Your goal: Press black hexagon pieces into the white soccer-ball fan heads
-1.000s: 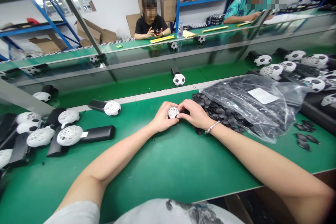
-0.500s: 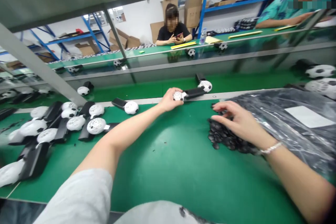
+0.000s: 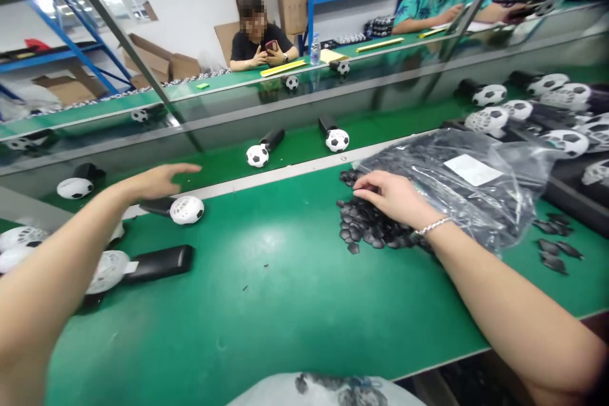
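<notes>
My left hand (image 3: 159, 183) reaches over the bench's far edge with its index finger stretched out and nothing in it. Just below it lies a white football-shaped piece (image 3: 186, 210) with a black block-like handle. My right hand (image 3: 392, 193) is over a pile of small flat black pieces (image 3: 368, 225), some of them five- or six-sided. Its thumb and fingertips are pinched together; what they hold, if anything, is too small to make out. Another black handle (image 3: 159, 264) with a white patterned ball lies to the left, partly behind my left forearm.
A clear plastic bag (image 3: 457, 184) with a white label lies beside the pile. On the green strip beyond the ledge are two ball pieces, one nearer (image 3: 257, 155) and one farther right (image 3: 337, 140). More crowd the right (image 3: 566, 142). Two people sit across, one holding a phone (image 3: 271, 45).
My left hand has let go of the ball piece, now on the strip beyond the ledge, and moved left to another. My right hand stays at the black pile. The view has turned right.
</notes>
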### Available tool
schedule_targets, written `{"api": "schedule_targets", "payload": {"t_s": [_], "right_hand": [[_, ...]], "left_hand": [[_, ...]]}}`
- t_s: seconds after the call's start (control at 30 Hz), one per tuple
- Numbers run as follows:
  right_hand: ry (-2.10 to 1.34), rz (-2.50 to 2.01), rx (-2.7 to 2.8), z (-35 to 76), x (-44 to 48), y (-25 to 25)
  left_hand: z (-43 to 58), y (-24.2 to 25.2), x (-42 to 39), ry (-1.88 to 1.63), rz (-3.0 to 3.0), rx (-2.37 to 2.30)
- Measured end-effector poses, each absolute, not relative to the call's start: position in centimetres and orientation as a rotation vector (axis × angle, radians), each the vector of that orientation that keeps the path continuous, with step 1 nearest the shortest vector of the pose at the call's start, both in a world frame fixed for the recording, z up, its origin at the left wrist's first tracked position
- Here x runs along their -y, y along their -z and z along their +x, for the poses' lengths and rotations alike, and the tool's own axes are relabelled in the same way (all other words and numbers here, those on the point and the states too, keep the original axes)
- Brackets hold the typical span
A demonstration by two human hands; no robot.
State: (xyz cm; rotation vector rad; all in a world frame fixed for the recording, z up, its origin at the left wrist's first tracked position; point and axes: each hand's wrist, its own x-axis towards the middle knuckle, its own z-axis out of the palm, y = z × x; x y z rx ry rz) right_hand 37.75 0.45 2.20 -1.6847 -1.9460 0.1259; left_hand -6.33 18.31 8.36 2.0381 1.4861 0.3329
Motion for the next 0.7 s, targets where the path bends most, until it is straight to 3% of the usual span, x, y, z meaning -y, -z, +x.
{"api": "schedule_targets", "payload": {"t_s": [0.07,0.13,0.4,0.57,0.7], "right_hand": [[-0.140,-1.694,2.020,37.2,-0.6,-2.0],[-0.130,-1.708,2.101,36.5,-0.9,-1.7],[0.184,-1.776,2.480,34.0,-0.7,-1.7],[0.461,-1.802,2.615,32.5,-1.0,-1.8],[0.481,-1.823,2.606,32.5,-1.6,-1.7]], "left_hand": [[-10.0,-8.1,-17.8,0.157,2.092,-1.618],[-11.8,-6.9,-17.2,0.281,2.201,-1.658],[-7.8,-5.5,-16.0,0.072,2.462,-1.475],[0.8,-6.3,-12.3,-0.039,2.553,-1.291],[8.7,-4.9,-8.9,-0.098,2.661,-1.118]]}}
